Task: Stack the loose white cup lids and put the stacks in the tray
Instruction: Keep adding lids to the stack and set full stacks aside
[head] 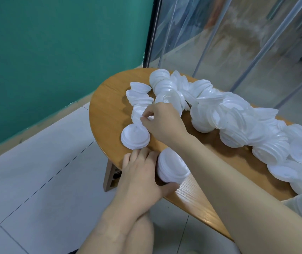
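The right hand [162, 123] reaches across the left forearm, thumb and forefinger pinched on the rim of a lid [140, 117] that stands on edge in a leaning row [139, 101] of lids. Just below that hand, toward the person, a short stack [135, 137] lies flat on the table [108, 114]; the pinched lid sits right above its far edge, so dropping it there looks like a short move down and inward. The row's long axis runs away from the hand, up and slightly left toward the table's rounded end.

The left hand [143, 173] rests at the near table edge, fingers and thumb curled round a second stack [172, 167] that lies tilted on its side, its axis pointing roughly away from the palm to the right. Its fingertips [137, 153] come close to the flat stack's near rim; I cannot tell whether they touch.

Right of both hands, a long heap [238, 121] of loose lids and half-formed stacks winds along the table and runs out of sight at the right edge. The right hand is nearer to it.

No tray is in sight. The right forearm hides part of the table behind the left hand's stack, and how many lids each stack holds is too fine to count.
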`<action>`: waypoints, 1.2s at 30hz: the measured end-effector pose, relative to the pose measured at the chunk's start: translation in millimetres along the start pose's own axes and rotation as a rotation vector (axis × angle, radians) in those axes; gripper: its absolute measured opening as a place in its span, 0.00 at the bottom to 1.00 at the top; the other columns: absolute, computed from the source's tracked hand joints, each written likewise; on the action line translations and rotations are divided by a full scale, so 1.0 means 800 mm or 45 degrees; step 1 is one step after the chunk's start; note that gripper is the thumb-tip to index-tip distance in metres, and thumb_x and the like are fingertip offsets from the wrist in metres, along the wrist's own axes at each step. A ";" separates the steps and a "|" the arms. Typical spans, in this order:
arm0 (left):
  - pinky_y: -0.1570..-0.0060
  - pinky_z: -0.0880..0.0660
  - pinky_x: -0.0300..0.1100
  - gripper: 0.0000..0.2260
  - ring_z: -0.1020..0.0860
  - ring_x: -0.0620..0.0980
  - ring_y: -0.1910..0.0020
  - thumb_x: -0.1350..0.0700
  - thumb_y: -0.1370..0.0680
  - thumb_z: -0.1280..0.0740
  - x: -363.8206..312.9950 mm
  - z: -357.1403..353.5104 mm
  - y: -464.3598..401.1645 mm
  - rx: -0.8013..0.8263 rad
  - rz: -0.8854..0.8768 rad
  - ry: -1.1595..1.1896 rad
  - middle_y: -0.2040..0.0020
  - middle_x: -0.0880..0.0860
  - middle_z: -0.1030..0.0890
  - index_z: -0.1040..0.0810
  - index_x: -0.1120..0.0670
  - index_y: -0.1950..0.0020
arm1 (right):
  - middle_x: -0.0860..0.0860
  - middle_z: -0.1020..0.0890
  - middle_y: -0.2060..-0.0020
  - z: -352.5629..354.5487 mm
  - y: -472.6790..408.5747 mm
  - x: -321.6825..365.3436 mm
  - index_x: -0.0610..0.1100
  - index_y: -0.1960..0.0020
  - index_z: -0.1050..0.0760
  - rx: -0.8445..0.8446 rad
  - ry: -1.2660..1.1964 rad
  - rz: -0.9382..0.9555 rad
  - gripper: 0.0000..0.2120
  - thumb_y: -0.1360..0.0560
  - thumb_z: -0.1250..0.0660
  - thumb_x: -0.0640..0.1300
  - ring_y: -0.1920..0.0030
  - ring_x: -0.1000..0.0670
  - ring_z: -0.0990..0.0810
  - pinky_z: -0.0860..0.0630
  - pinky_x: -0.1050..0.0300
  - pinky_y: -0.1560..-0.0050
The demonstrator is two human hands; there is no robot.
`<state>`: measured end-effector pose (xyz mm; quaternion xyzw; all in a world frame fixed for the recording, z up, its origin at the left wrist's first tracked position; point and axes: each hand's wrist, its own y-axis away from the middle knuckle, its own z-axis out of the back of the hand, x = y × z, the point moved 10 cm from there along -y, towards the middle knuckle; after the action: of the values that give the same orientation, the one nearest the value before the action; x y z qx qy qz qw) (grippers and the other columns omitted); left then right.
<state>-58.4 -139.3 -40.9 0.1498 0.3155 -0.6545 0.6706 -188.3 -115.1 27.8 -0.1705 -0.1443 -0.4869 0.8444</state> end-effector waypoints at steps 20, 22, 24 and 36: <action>0.45 0.38 0.42 0.30 0.32 0.41 0.49 0.24 0.39 0.32 -0.032 -0.027 0.003 0.100 -0.078 -0.018 0.51 0.35 0.30 0.28 0.35 0.41 | 0.56 0.16 0.59 0.080 0.186 -0.176 0.49 0.55 0.17 -0.315 -0.092 -0.337 0.03 0.24 0.24 0.48 0.56 0.55 0.18 0.20 0.49 0.51; 0.45 0.36 0.44 0.31 0.31 0.42 0.49 0.24 0.38 0.32 -0.033 -0.029 0.003 0.092 -0.086 -0.042 0.51 0.35 0.29 0.27 0.37 0.40 | 0.58 0.16 0.59 0.076 0.191 -0.185 0.50 0.56 0.17 -0.296 -0.147 -0.360 0.04 0.24 0.24 0.48 0.57 0.57 0.19 0.20 0.50 0.51; 0.46 0.36 0.45 0.32 0.30 0.43 0.50 0.24 0.38 0.33 -0.033 -0.029 0.002 0.087 -0.092 -0.055 0.51 0.35 0.29 0.25 0.39 0.39 | 0.58 0.17 0.58 0.083 0.196 -0.189 0.50 0.54 0.18 -0.364 -0.204 -0.351 0.03 0.23 0.25 0.47 0.55 0.56 0.19 0.21 0.50 0.50; 0.49 0.40 0.43 0.29 0.32 0.42 0.51 0.24 0.37 0.33 -0.041 -0.029 0.005 0.069 -0.128 -0.042 0.52 0.35 0.29 0.29 0.35 0.41 | 0.53 0.14 0.61 0.115 0.231 -0.160 0.45 0.53 0.15 -0.439 -1.120 -0.383 0.05 0.20 0.29 0.42 0.59 0.56 0.17 0.21 0.63 0.54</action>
<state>-58.0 -98.9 -39.4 0.1413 0.2936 -0.6980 0.6377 -96.5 109.6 31.1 -0.4743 -0.4273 -0.5020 0.5834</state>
